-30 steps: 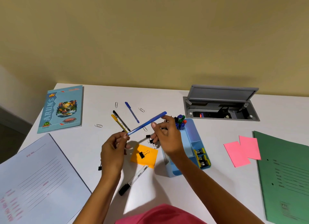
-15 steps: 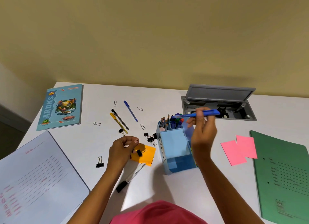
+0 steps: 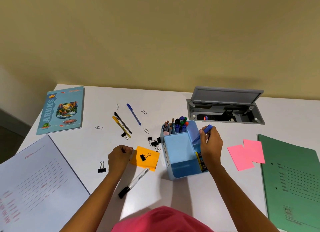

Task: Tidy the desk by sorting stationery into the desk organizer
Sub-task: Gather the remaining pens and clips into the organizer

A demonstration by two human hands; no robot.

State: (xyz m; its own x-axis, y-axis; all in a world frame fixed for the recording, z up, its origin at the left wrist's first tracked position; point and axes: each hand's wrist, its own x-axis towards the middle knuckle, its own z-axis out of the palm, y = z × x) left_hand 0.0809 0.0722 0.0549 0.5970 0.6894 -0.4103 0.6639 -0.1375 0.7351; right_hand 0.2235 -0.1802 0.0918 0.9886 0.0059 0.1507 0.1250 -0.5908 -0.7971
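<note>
Right hand point(image 3: 212, 145) holds blue pen point(image 3: 207, 128) tilted, lower end inside organizer point(image 3: 183, 169).

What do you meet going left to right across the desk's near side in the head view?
White ruled folder, lone binder clip, left hand, orange sticky notes, desk organizer, right hand holding blue pen, pink sticky notes, green folder.

Blue illustrated exercise book point(image 3: 60, 110) far beyond left fingers point(image 3: 127, 149), pale lined file point(image 3: 34, 179) outward of them, open grey cable hatch point(image 3: 225, 107) beyond right fingers point(image 3: 203, 136), green file point(image 3: 294, 179) well outward, white desk point(image 3: 97, 100), beige wall point(image 3: 155, 32).
</note>
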